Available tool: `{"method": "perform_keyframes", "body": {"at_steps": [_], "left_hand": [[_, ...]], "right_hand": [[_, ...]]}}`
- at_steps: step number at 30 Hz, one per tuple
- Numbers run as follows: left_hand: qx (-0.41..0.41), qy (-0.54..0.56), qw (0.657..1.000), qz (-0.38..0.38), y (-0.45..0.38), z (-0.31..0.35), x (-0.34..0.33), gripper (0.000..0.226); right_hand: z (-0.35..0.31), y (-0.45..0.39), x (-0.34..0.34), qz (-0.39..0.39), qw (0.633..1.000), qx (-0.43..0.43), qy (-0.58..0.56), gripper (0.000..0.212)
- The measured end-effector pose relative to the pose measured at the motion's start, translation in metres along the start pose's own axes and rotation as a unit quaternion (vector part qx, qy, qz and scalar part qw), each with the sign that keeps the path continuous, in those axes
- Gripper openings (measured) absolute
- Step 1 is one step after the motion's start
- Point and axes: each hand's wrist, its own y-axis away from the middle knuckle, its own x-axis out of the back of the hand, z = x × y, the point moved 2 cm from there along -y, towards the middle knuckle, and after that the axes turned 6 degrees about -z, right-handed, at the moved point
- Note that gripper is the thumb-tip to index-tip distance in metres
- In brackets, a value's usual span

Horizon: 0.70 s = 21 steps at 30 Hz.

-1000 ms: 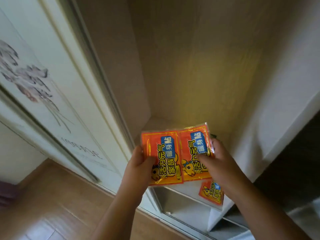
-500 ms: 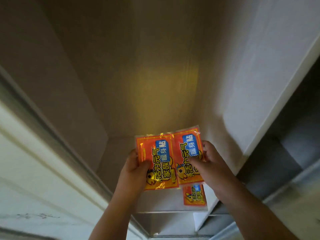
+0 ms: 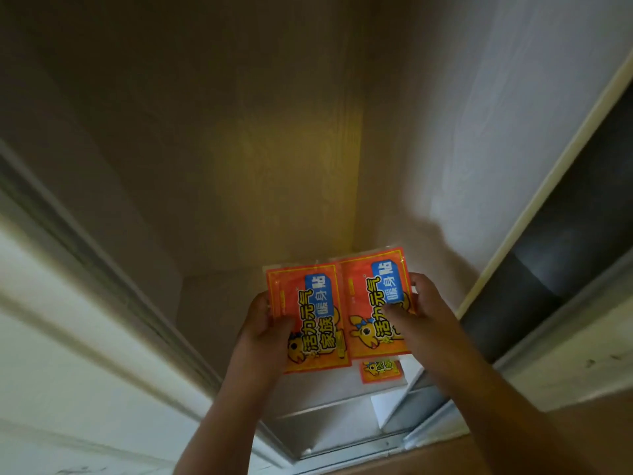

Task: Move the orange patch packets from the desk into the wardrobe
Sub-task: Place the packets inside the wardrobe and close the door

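I hold two orange patch packets side by side inside the open wardrobe compartment. My left hand (image 3: 265,332) grips the left packet (image 3: 310,313) at its lower left edge. My right hand (image 3: 416,311) grips the right packet (image 3: 371,299) along its right side, thumb across the front. Both packets hang above the wardrobe shelf (image 3: 322,382). A third orange packet (image 3: 380,371) lies flat on that shelf, mostly hidden beneath the right packet.
The sliding wardrobe door (image 3: 78,337) stands at the left. A white side panel (image 3: 496,149) closes the compartment on the right, with a dark gap (image 3: 561,279) beyond it. Wooden floor (image 3: 445,464) shows at the bottom.
The view has swung further into the wardrobe. Both hands have carried the two packets slightly deeper over the shelf, covering more of the packet lying there.
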Motion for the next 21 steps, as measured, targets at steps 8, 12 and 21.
{"method": "perform_keyframes", "body": {"at_steps": [8, 12, 21], "left_hand": [[-0.005, -0.024, 0.999, -0.024, -0.011, -0.009, -0.019, 0.040], [0.011, -0.015, 0.999, -0.038, -0.002, -0.003, -0.048, 0.028], [0.038, -0.066, 0.993, -0.089, -0.014, -0.024, -0.091, 0.037]], "right_hand": [[0.019, 0.006, 0.017, 0.027, 1.000, -0.010, 0.003, 0.034], [0.019, 0.000, 0.026, 0.021, 0.999, -0.002, -0.028, 0.023], [0.035, -0.013, 0.022, -0.070, 0.997, -0.024, -0.015, 0.033]]}}
